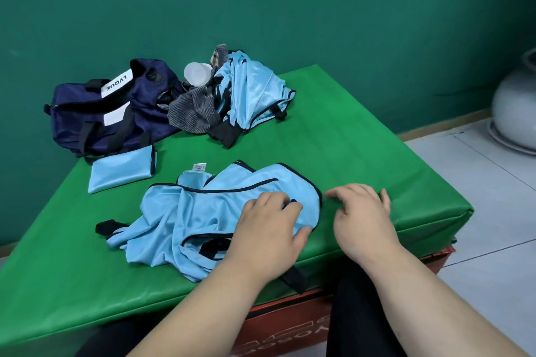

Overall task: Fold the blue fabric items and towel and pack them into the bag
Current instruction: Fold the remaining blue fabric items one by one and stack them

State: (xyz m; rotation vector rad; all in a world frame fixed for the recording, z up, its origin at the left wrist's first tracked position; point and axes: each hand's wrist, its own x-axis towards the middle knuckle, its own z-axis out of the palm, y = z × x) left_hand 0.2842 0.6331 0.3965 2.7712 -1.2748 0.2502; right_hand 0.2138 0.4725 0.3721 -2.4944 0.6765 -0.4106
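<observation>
I've got a sky-blue vest (203, 211) edged in black, a navy duffel bag (87, 122), grey striped towel (188, 113), bright green mat (362, 139)

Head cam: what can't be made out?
Head view:
Inside the bag: dark, own fabric hides it.
Print on the care label: too small.
Lower cup: behind the towel.
Right side of pale jar: cut by frame edge.
Whether left hand pinches the blue garment: fingertips curled under.

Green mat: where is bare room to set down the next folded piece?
Bare: the right side between the blue heap and the right hand; the near-left corner below the folded piece. Crowded at the back by the bag.
</observation>
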